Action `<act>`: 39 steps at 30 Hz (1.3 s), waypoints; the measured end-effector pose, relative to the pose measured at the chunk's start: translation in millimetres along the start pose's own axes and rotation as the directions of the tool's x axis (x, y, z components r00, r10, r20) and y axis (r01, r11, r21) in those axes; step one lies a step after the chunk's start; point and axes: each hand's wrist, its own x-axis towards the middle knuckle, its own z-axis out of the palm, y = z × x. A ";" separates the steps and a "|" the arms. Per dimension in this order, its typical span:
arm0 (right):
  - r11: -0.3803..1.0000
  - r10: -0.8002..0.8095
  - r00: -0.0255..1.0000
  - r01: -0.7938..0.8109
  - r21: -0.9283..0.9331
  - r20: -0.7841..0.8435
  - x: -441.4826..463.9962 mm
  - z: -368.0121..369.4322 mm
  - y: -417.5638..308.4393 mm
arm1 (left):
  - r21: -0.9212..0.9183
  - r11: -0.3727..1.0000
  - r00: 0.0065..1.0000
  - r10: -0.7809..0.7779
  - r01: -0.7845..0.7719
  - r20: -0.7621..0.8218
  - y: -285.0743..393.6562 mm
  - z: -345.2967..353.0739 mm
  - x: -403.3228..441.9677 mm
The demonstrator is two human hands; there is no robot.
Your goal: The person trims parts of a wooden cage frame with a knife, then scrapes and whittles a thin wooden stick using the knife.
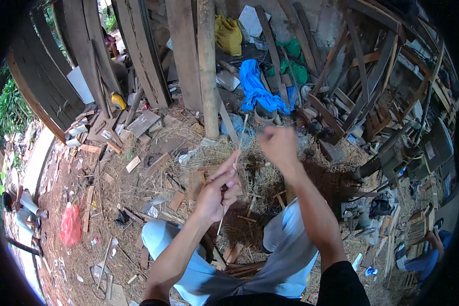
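Note:
My left hand (220, 196) is closed around a thin pale stick (243, 133), its index finger stretched up along it. The stick stands nearly upright, its top end above the hand and its lower end between my knees. To the right and higher, my right hand (276, 143) is raised and apart from the stick, its fingers curled and blurred by motion. A small dark shape shows at those fingers, too blurred to make out. My knees in light trousers (290, 229) are spread below the hands.
A wooden post (207, 71) stands ahead, beside a blue plastic sheet (260, 89) and a yellow bag (228, 34). Planks lean at the right. A red bag (71, 224) lies left. A person (25, 217) sits far left; another person's leg (421, 262) shows far right.

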 end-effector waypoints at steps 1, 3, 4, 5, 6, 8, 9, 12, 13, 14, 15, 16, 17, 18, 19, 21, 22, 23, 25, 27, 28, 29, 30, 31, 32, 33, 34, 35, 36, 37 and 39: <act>0.992 -0.125 0.989 0.128 -0.022 0.084 -7.9 7.8 -5.5 | -0.038 0.999 1.000 0.009 -0.010 -0.025 1.1 -0.6 1.8; 0.943 -0.280 0.941 0.306 -0.127 0.187 -23.9 25.5 -18.8 | -0.054 0.999 0.999 -0.005 0.003 -0.041 4.3 2.6 1.0; 0.954 -0.245 0.953 0.269 -0.129 0.178 -25.2 28.6 -24.3 | -0.021 1.000 0.998 0.022 -0.023 -0.062 3.5 2.8 -0.3; 0.963 -0.210 0.963 0.233 -0.131 0.170 -25.8 29.7 -27.2 | 0.012 0.999 0.995 0.050 -0.049 -0.082 2.7 2.5 -1.4; 0.966 -0.204 0.964 0.227 -0.126 0.171 -25.2 30.6 -26.6 | 0.015 0.999 0.995 0.044 -0.042 -0.087 3.0 1.9 -1.7; 0.975 -0.157 0.985 0.166 -0.150 0.075 -18.1 29.9 -23.8 | 0.001 0.999 0.995 0.043 -0.043 -0.084 4.7 1.9 -0.9; 0.975 -0.155 0.985 0.164 -0.153 0.071 -7.9 29.2 -17.3 | 0.002 0.999 0.996 0.042 -0.042 -0.080 5.0 2.5 -1.9; 0.971 0.030 0.996 -0.050 -0.236 -0.089 8.7 21.6 6.1 | 0.045 0.999 1.000 -0.002 0.002 -0.005 3.8 3.9 -6.4; 0.971 -0.016 0.994 -0.009 -0.237 -0.105 9.3 16.7 9.9 | 0.037 0.999 1.000 -0.017 0.017 -0.011 2.7 4.1 -4.5; 0.970 -0.066 0.991 0.036 -0.240 -0.118 10.9 13.7 10.8 | 0.027 0.999 0.999 -0.028 0.029 -0.018 1.6 3.8 -2.3; 0.969 -0.077 0.990 0.046 -0.243 -0.120 9.7 14.0 8.3 | 0.023 1.000 1.000 -0.018 0.019 -0.014 -0.1 2.2 -0.5; 0.965 -0.072 0.995 0.052 -0.257 -0.071 4.0 16.6 4.3 | 0.015 1.000 1.000 -0.020 0.020 0.005 -2.6 -0.4 0.9; 0.961 -0.063 0.998 0.056 -0.270 -0.019 -3.7 20.1 0.0 | 0.006 1.000 0.999 -0.024 0.024 0.021 -4.8 -2.5 2.2; 0.961 -0.067 0.998 0.061 -0.269 -0.016 -13.5 24.8 -6.1 | -0.021 0.999 1.000 -0.027 0.027 0.004 -5.8 -3.6 3.4; 0.959 -0.166 0.982 0.182 -0.215 0.092 -23.5 30.2 -13.4 | -0.022 0.999 1.000 -0.023 0.023 0.001 -5.0 -3.7 3.6; 0.946 -0.265 0.946 0.293 -0.140 0.189 -30.3 35.4 -23.4 | -0.067 0.998 0.999 -0.009 0.006 -0.046 -1.5 -5.1 3.3; 0.937 -0.268 0.943 0.303 -0.173 0.196 -31.9 35.1 -28.0 | -0.062 0.998 0.999 -0.010 0.007 -0.051 -0.9 -6.3 2.7; 0.927 -0.270 0.941 0.312 -0.207 0.206 -33.3 35.4 -29.8 | -0.021 1.000 0.999 0.016 -0.017 -0.045 -2.1 -7.5 2.6; 0.939 -0.261 0.952 0.290 -0.187 0.162 -24.3 38.5 -21.5 | 0.016 0.999 0.999 0.032 -0.032 -0.039 -3.7 -7.4 0.8; 0.962 -0.085 0.996 0.089 -0.257 0.025 -6.2 38.9 -4.7 | 0.046 0.999 0.998 0.028 -0.026 -0.054 0.4 0.5 -4.5; 0.962 -0.083 0.996 0.086 -0.258 0.023 2.8 32.9 2.9 | 0.130 0.991 0.997 -0.018 0.027 -0.073 -0.2 6.3 -8.7; 0.960 -0.063 0.998 0.055 -0.274 -0.019 11.4 25.7 11.8 | 0.133 0.991 0.997 -0.019 0.029 -0.070 -3.5 7.3 -7.1; 0.957 -0.043 0.997 0.023 -0.288 -0.062 15.7 20.8 14.6 | 0.095 0.995 0.999 -0.020 0.024 -0.041 -7.1 7.1 -3.6; 0.956 -0.049 0.997 0.027 -0.293 -0.067 13.5 19.3 13.1 | 0.051 0.999 1.000 -0.014 0.014 -0.009 -10.1 6.5 -0.1; 0.959 -0.063 0.998 0.063 -0.276 0.011 7.6 17.7 9.6 | 0.046 0.999 1.000 -0.015 0.016 -0.010 -11.7 3.1 0.0; 0.963 -0.072 0.993 0.093 -0.252 0.092 -0.5 18.2 5.1 | 0.038 0.999 1.000 -0.009 0.009 -0.007 -12.3 1.9 2.3; 0.954 -0.113 0.987 0.139 -0.266 0.114 -7.7 22.7 -2.2 | 0.072 0.997 1.000 0.004 -0.002 -0.029 -12.7 -0.1 3.0; 0.955 -0.114 0.987 0.141 -0.262 0.116 -13.6 21.8 -9.3 | 0.108 0.994 0.998 0.018 -0.012 -0.053 -12.4 -1.7 2.9; 0.949 -0.186 0.972 0.215 -0.230 0.141 -18.1 17.9 -17.5 | 0.110 0.994 0.998 0.021 -0.015 -0.057 -11.8 -2.5 2.4; 0.938 -0.257 0.952 0.287 -0.194 0.163 -19.6 16.6 -21.6 | 0.107 0.994 0.997 0.022 -0.013 -0.078 -11.2 -2.8 2.0; 0.972 -0.083 0.983 0.116 -0.202 0.166 -5.6 24.3 -6.1 | 0.106 0.994 0.994 0.009 0.003 -0.109 -13.4 -3.8 -2.5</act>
